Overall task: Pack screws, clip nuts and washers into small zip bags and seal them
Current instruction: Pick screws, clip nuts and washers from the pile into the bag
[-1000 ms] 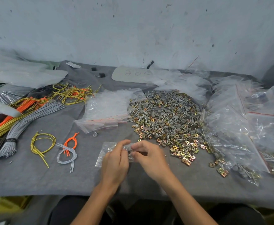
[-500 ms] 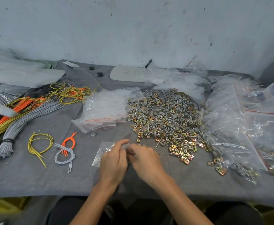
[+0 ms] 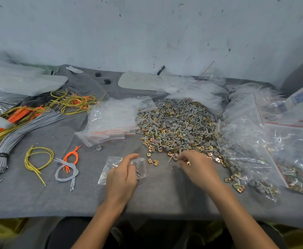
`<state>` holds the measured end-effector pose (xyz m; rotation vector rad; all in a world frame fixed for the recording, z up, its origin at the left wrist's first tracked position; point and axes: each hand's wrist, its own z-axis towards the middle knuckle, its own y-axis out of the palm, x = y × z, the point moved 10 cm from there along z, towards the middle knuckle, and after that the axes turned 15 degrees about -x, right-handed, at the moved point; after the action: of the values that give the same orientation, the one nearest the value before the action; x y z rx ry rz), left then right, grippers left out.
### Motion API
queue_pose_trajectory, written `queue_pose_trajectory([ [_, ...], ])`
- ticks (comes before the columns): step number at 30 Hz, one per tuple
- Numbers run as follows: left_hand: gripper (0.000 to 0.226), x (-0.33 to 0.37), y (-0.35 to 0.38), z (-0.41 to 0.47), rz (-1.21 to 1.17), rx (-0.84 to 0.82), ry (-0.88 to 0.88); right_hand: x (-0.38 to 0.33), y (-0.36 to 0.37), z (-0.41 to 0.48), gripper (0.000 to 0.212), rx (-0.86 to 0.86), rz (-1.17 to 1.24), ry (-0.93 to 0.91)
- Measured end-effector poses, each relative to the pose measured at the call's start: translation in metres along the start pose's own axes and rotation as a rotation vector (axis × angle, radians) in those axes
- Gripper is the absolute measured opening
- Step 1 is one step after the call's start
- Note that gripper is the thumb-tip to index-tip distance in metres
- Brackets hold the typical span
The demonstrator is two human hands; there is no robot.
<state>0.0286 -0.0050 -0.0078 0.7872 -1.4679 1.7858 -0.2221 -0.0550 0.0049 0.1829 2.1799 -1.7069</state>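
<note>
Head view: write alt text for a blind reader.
A person's left hand holds a small clear plastic zip bag on a grey cloth-covered table while the right hand reaches into the near edge of a heap of silver screws, gold clip nuts and grey washers. At left lie orange, yellow and grey cords.

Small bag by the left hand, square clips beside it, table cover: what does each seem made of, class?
Small bag: thin clear plastic, glossy, crinkled. Square clips: probably plated metal, golden shine. Table cover: likely grey felt, matte, creased.
</note>
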Motion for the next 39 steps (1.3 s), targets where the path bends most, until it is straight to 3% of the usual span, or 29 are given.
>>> queue_pose_trajectory([
  [4, 0.043, 0.001, 0.0, 0.0, 0.008, -0.006, 0.004, 0.021, -0.003, 0.004, 0.01, -0.002, -0.067, 0.068],
  [16, 0.043, 0.004, -0.001, -0.001, 0.011, -0.008, 0.006, 0.016, 0.005, -0.004, 0.006, -0.021, -0.152, 0.038],
  [20, 0.043, 0.006, -0.001, -0.001, 0.011, -0.009, 0.007, -0.001, 0.005, -0.01, 0.004, 0.022, 0.069, -0.058],
  [26, 0.044, 0.006, -0.002, -0.001, 0.015, -0.009, 0.004, -0.068, 0.031, -0.014, 0.016, -0.062, 0.369, -0.217],
  [30, 0.043, 0.006, -0.001, 0.0, 0.017, -0.017, 0.007, -0.106, 0.043, -0.011, 0.012, -0.081, 0.329, -0.293],
  [39, 0.043, 0.003, -0.001, 0.0, 0.024, 0.003, 0.014, -0.118, 0.046, -0.011, 0.022, 0.023, -0.018, -0.246],
])
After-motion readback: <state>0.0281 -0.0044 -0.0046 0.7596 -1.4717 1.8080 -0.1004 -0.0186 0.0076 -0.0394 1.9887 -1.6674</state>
